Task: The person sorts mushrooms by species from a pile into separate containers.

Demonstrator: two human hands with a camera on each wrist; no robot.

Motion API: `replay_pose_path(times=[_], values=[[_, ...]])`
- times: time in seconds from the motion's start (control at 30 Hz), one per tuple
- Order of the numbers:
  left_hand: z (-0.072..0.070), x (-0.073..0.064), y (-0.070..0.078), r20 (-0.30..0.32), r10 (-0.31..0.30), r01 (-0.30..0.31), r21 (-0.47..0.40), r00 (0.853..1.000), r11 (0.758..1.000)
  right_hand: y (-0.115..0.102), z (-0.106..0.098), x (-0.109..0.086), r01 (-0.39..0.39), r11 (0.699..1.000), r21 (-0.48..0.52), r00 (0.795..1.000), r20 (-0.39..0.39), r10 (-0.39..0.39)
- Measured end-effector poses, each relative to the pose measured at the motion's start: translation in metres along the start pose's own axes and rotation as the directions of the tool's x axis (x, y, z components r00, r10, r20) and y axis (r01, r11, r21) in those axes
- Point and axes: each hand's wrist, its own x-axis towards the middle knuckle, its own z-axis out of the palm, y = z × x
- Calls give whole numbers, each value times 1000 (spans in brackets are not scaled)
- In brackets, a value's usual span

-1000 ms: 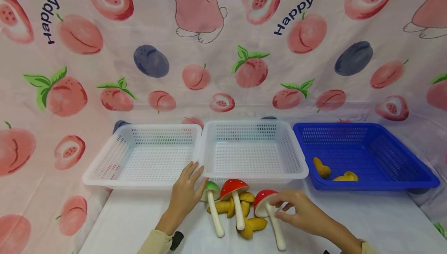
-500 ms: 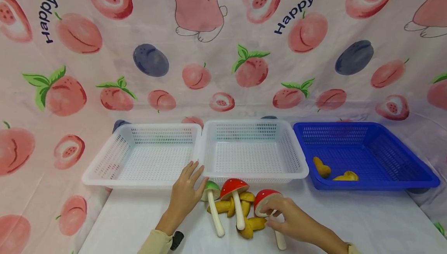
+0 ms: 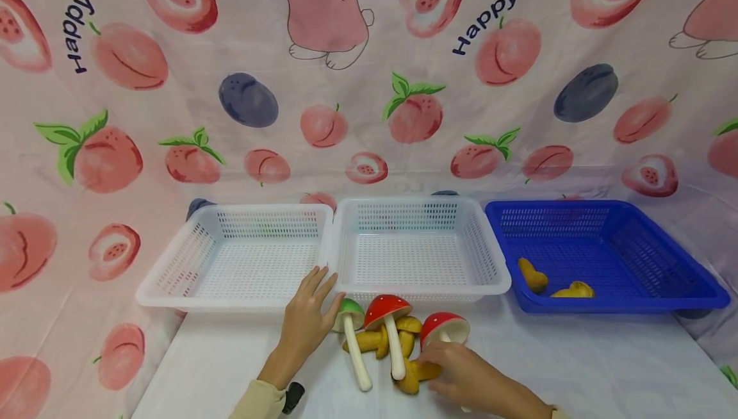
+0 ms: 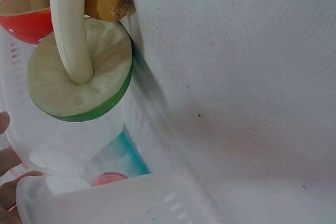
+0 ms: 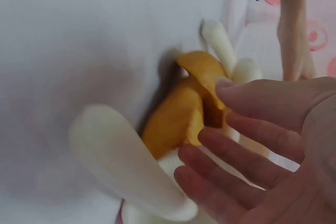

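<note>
Head view: the right hand (image 3: pixel 463 375) is at a mustard-yellow toy mushroom (image 3: pixel 409 378); the straight-fingered left hand (image 3: pixel 307 321) lies beside a green-capped, white-stemmed mushroom (image 3: pixel 355 352). Left wrist: its fingers are near a white plastic basket (image 4: pixel 105 203). Right wrist: parted thumb and fingers face the yellow mushroom, contact unclear.

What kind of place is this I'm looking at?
Likely a staged tabletop workspace: a fruit-print cloth hangs behind a row of plastic baskets, with artificial-looking mushrooms in front on a white surface.
</note>
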Motion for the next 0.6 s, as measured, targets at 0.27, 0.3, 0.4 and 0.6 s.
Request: replay_pose_path(times=[0.27, 0.3, 0.4, 0.6], values=[[1, 0, -1, -11, 10, -10, 1, 1000, 1000, 0, 18, 3, -20, 981, -193, 1000, -22, 16], [1, 0, -1, -11, 11, -10, 1, 1000, 1000, 0, 19, 3, -17, 978, -209, 1000, -27, 11], [0, 0, -1, -11, 8, -8, 3, 1000, 1000, 2, 24, 6, 14, 969, -247, 999, -47, -27], [1, -1, 0, -20, 16, -16, 0, 1000, 1000, 3, 29, 9, 19, 969, -245, 998, -50, -32]])
